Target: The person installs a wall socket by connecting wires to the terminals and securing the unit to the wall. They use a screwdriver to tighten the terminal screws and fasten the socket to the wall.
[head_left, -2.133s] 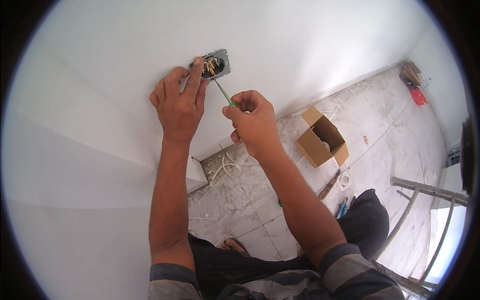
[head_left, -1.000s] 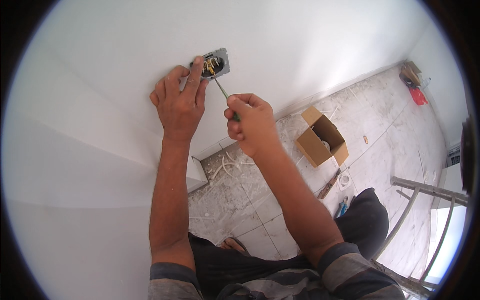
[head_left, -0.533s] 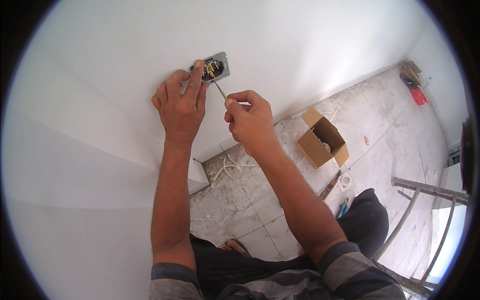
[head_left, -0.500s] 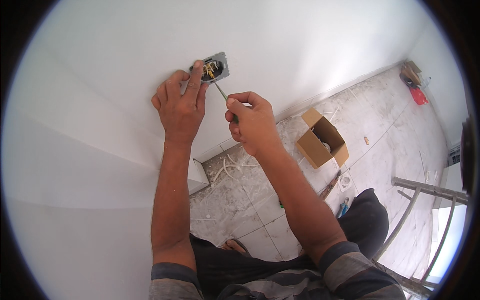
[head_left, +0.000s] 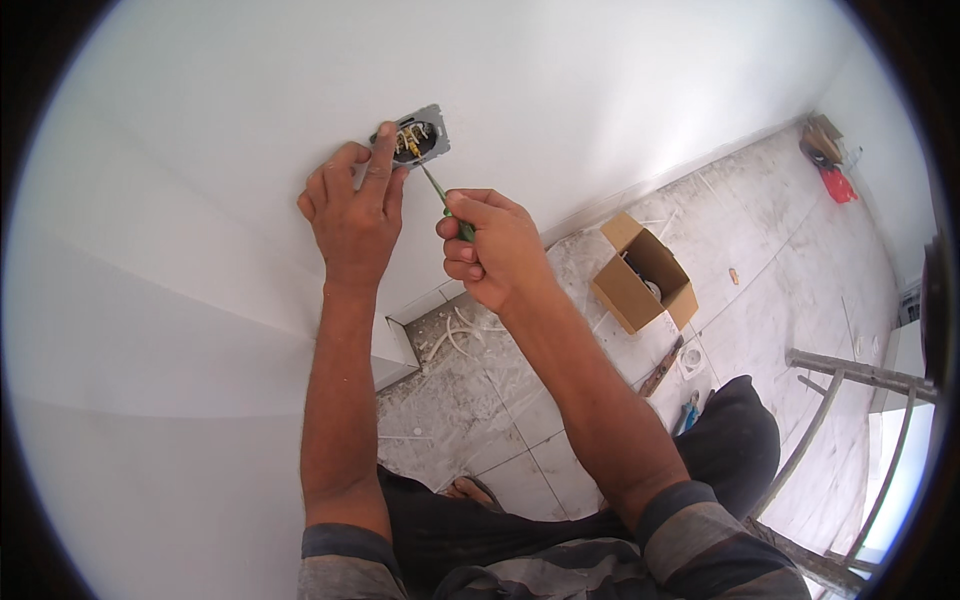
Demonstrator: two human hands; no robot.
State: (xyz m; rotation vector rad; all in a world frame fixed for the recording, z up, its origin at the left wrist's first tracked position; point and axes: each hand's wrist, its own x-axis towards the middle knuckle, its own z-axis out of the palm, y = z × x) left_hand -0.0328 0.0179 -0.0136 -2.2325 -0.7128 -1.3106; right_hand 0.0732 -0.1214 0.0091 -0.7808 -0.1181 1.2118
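Observation:
A wall socket insert (head_left: 418, 138) with a thin grey metal frame and brass-coloured contacts in its dark middle sits at the white wall. My left hand (head_left: 352, 205) grips its left side, the index finger lying over the frame and the thumb at its lower edge; the other fingers bend close to the wall. In my right hand (head_left: 490, 240) is a slim screwdriver (head_left: 434, 184) with a green handle, pinched between thumb and fingers. Its tip meets the lower edge of the socket; exactly what it touches is too small to tell.
An open cardboard box (head_left: 640, 285) stands on the dusty tiled floor, right of my right forearm. Pliers with blue handles (head_left: 688, 412) and a white ring-shaped piece (head_left: 690, 362) lie nearby. White cable offcuts (head_left: 455, 335) lie by the wall. A ladder (head_left: 860, 376) is at far right.
The socket and my left hand have shifted slightly left together. My right hand has followed left, its grip turned a little so that more of the green handle shows.

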